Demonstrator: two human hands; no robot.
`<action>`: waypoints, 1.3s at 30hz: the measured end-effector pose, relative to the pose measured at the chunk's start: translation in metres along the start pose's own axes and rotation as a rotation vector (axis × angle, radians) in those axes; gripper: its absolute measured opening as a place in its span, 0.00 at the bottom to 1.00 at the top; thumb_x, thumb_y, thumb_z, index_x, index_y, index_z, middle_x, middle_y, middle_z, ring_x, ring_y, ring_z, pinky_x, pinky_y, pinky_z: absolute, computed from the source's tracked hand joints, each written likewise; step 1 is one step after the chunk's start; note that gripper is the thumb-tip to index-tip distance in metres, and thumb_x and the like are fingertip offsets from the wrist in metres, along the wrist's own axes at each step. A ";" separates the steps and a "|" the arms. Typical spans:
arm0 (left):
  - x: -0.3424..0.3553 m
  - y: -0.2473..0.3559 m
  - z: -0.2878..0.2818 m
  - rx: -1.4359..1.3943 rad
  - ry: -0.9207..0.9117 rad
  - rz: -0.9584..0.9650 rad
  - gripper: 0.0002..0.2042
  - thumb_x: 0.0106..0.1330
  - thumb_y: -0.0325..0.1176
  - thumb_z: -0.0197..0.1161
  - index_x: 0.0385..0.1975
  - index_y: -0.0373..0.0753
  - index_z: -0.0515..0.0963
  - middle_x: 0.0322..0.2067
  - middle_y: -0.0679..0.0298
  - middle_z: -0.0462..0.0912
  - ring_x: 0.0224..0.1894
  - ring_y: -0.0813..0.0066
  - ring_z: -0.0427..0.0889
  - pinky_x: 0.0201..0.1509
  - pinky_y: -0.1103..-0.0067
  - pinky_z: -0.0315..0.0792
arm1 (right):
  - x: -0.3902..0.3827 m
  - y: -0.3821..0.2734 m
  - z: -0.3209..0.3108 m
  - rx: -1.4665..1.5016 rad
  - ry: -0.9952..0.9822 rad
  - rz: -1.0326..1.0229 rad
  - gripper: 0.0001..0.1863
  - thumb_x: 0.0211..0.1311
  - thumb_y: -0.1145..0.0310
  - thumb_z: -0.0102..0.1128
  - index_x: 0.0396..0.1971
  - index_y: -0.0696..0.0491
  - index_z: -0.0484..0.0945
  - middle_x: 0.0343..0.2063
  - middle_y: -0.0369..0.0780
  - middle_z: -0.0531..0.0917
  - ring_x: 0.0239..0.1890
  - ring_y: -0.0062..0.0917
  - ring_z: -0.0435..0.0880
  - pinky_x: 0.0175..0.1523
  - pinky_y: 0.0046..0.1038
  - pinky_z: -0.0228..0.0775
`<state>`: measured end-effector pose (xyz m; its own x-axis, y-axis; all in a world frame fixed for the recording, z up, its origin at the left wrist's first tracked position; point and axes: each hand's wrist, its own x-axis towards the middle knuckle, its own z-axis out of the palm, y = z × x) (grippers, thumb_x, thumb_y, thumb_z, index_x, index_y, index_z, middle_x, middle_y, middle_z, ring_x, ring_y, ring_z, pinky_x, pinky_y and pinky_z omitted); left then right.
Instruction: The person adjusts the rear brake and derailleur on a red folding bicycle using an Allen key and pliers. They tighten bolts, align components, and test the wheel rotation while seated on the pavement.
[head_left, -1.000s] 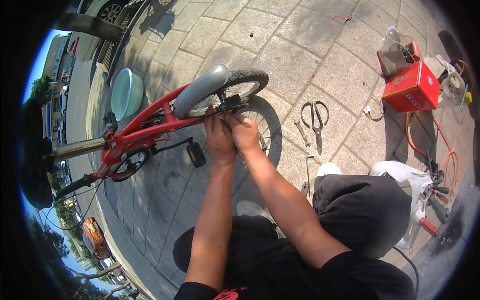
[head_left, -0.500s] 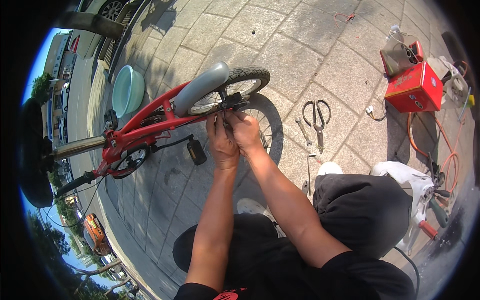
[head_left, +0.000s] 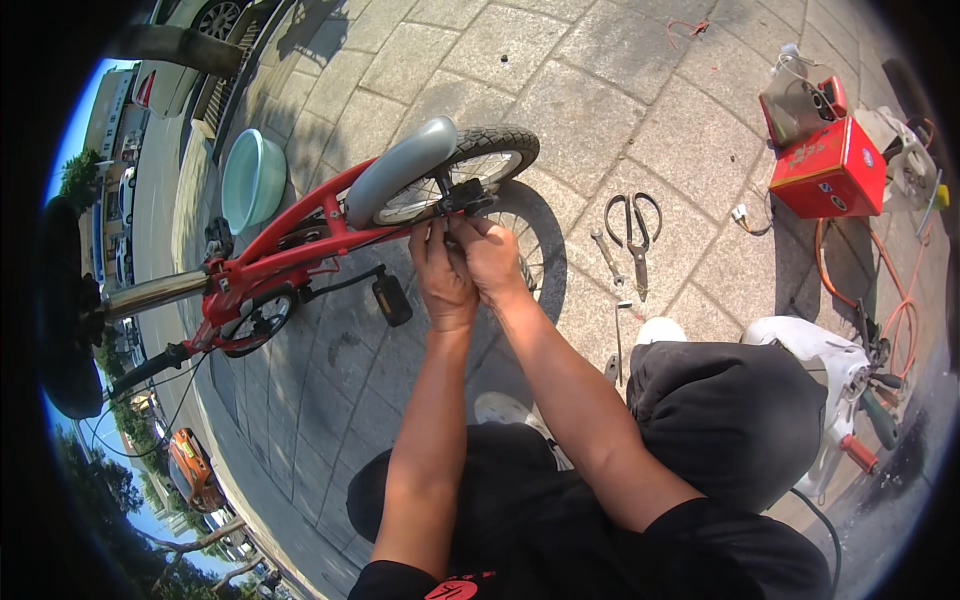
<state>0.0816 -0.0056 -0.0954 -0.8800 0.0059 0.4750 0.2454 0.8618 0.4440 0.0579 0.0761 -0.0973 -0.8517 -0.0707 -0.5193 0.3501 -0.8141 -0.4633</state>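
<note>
In the head view we see both bare hands close together at the middle. The left hand [head_left: 446, 284] and the right hand [head_left: 488, 262] have their fingers bent inward, at the near side of the black hub part [head_left: 463, 197]. Whether they grip something small there, we cannot tell, because the fingers hide it. The red bicycle [head_left: 238, 272] extends from the middle to the left, where its black saddle [head_left: 70, 310] comes to the dark rim of the view. The tyre [head_left: 512, 142] and the grey fender [head_left: 405, 172] are just beyond the hands. Left of the frame is a pale green basin [head_left: 272, 188].

To the right, a wide stretch of paving [head_left: 560, 105] lies between the wheel and the red box [head_left: 828, 172]. On its nearer part are a wrench [head_left: 606, 258] and, just beside it, scissors [head_left: 640, 264], well apart from the box. One white shoe [head_left: 661, 330] is nearer.
</note>
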 end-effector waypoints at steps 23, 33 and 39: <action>0.019 0.027 -0.020 -0.013 -0.109 -0.140 0.19 0.70 0.20 0.53 0.59 0.28 0.80 0.62 0.42 0.75 0.64 0.41 0.78 0.65 0.60 0.76 | -0.002 0.002 -0.004 0.157 -0.110 0.097 0.12 0.76 0.71 0.63 0.50 0.64 0.84 0.43 0.43 0.89 0.40 0.23 0.87 0.46 0.26 0.81; 0.024 0.026 -0.023 -0.039 -0.157 -0.170 0.19 0.70 0.19 0.52 0.57 0.30 0.81 0.63 0.44 0.76 0.63 0.43 0.80 0.66 0.63 0.77 | 0.017 0.020 -0.014 0.423 -0.208 0.223 0.11 0.81 0.68 0.58 0.46 0.60 0.83 0.40 0.41 0.87 0.41 0.25 0.86 0.48 0.28 0.80; 0.021 0.018 -0.016 -0.108 -0.085 -0.215 0.18 0.68 0.20 0.52 0.55 0.29 0.82 0.63 0.44 0.76 0.65 0.44 0.78 0.72 0.62 0.72 | 0.006 0.013 -0.008 0.288 -0.164 0.174 0.11 0.81 0.68 0.57 0.44 0.60 0.84 0.39 0.41 0.87 0.41 0.23 0.86 0.46 0.27 0.79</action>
<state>0.0744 0.0017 -0.0655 -0.9465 -0.1252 0.2975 0.0869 0.7889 0.6084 0.0605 0.0694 -0.1125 -0.8485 -0.2943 -0.4399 0.3905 -0.9091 -0.1450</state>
